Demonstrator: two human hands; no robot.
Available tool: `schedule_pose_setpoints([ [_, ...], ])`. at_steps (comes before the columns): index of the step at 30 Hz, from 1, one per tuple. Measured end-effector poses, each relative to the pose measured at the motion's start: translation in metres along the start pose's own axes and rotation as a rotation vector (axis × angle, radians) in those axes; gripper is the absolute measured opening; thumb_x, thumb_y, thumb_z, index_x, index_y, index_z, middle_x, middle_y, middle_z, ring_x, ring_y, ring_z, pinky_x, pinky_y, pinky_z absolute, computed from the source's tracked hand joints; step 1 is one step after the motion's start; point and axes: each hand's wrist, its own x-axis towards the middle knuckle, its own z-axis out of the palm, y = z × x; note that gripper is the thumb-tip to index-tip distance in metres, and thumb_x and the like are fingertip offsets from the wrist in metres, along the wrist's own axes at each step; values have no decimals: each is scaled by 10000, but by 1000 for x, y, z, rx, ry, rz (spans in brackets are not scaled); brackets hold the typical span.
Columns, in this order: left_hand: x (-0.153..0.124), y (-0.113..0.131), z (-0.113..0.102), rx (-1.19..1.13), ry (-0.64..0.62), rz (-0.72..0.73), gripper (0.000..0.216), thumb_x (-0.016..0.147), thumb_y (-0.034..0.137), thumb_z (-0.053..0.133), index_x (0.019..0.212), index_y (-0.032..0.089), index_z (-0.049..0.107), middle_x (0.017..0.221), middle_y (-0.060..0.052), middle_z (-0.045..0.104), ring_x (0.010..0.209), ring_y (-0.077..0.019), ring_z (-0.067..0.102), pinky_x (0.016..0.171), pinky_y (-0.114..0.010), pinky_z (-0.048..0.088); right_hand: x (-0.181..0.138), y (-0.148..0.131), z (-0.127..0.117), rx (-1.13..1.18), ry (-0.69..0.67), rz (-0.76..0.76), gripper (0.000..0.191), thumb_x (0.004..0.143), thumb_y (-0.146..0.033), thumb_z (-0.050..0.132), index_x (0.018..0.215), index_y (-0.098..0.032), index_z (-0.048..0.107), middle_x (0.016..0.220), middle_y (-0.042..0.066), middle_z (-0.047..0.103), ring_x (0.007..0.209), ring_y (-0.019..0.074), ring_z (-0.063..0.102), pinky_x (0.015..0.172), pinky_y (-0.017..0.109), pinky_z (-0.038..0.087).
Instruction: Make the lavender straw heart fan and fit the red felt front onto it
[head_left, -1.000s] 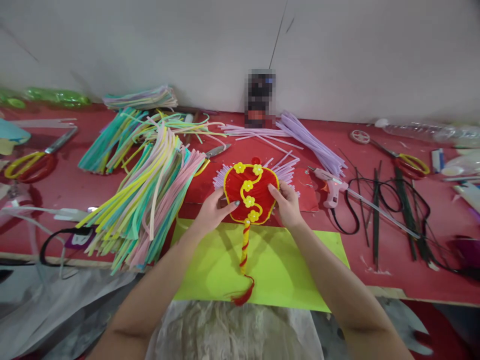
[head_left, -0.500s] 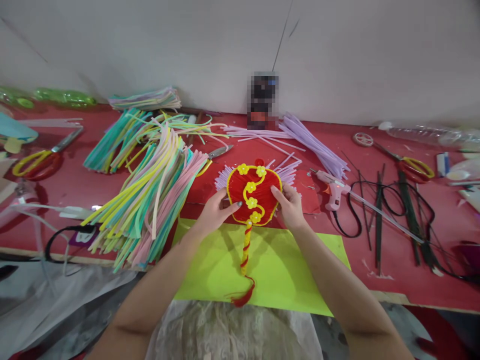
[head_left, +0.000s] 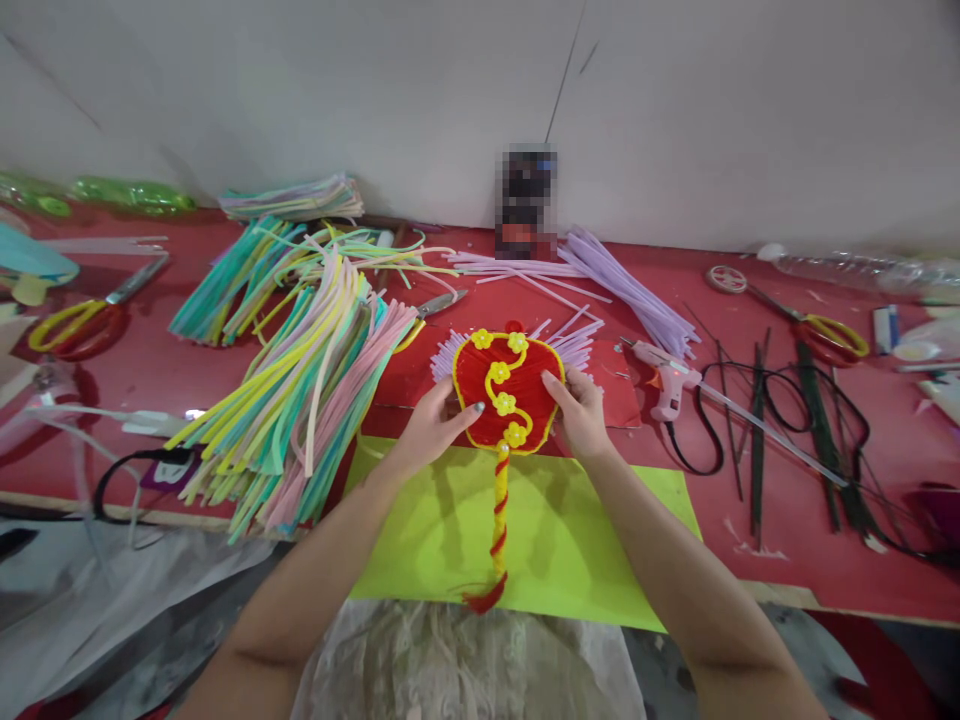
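Observation:
Between my two hands is a red hand fan (head_left: 480,385) with a yellow edge, several yellow flowers along a wavy yellow stem, and a yellow handle (head_left: 500,515) wound with a red spiral. A red tassel (head_left: 486,597) hangs at the handle's lower end. My left hand (head_left: 435,425) grips the fan's left edge, thumb on the front. On the opposite edge, my right hand (head_left: 581,412) pinches it, also thumb in front; the other fingers are partly hidden behind. Below the fan lies a yellow-green sheet (head_left: 607,540).
Pastel pipe cleaners (head_left: 300,400) are heaped at left, with lilac ones (head_left: 637,290) behind the fan. A pink glue gun (head_left: 671,385) lies right, its cord running past dark strips (head_left: 759,450). Scissors (head_left: 832,338) lie far right, another pair of scissors (head_left: 79,325) far left.
The fan has tilted slightly in my hands. Its handle has swung a little to the right and appears longer, its lower end nearer me. Both hands stay almost in place.

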Motion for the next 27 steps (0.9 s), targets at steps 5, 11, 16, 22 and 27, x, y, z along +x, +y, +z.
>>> schedule_pose_setpoints([
  [5, -1, 0, 0, 32, 27, -85, 481, 775, 474, 641, 1130, 156, 579, 1188, -107, 639, 1069, -265, 607, 889, -382, 510, -5, -6, 4, -52, -31, -11, 291, 751, -486, 666, 825, -211, 609, 687, -22, 630, 575, 123, 558, 535, 247, 477],
  [11, -2, -3, -1, 29, 44, -126, 453, 754, 457, 667, 1093, 163, 603, 1142, -95, 667, 1010, -264, 638, 860, -395, 529, -11, -13, 9, -66, -85, -28, 276, 767, -470, 656, 788, -202, 591, 650, -29, 600, 551, 104, 516, 510, 227, 448],
  [16, -2, -3, -2, 33, 16, -92, 420, 768, 444, 653, 1075, 160, 611, 1139, -92, 668, 1005, -255, 639, 870, -402, 528, -13, -18, 11, -92, -66, -58, 279, 762, -471, 658, 757, -200, 588, 614, -33, 565, 529, 100, 479, 487, 223, 418],
  [22, -3, -5, -1, 18, 47, -113, 454, 749, 448, 680, 1092, 159, 605, 1138, -102, 663, 1020, -263, 630, 868, -398, 520, -11, -16, 10, -81, -70, -38, 274, 762, -468, 661, 778, -202, 600, 641, -32, 582, 548, 104, 492, 515, 228, 423],
  [27, -5, -2, -1, -154, -15, -4, 503, 775, 585, 587, 1030, 152, 613, 939, -89, 696, 835, -214, 665, 718, -322, 542, -8, -6, 13, 99, -13, 109, 287, 775, -512, 626, 818, -234, 575, 677, -38, 589, 538, 111, 507, 493, 233, 416],
])
